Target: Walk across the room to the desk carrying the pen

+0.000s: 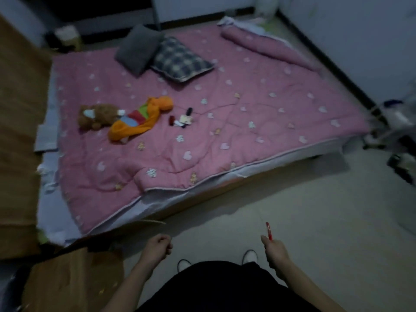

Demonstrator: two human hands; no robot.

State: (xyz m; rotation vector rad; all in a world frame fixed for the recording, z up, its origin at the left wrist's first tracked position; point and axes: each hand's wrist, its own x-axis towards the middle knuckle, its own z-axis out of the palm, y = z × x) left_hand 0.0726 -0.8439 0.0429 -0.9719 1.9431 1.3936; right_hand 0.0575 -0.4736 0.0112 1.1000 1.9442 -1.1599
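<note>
I stand on a pale floor beside a low bed covered by a pink quilt with heart prints. My right hand grips a red pen that points up and away from me. My left hand is curled into a loose fist with nothing in it, just off the bed's near corner. On the quilt lie a brown teddy bear, an orange plush toy and several small items, well out of reach of both hands.
A grey pillow and a checked pillow sit at the head of the bed. A rolled pink blanket lies along the far side. Brown cardboard stands at left, and dark clutter at right.
</note>
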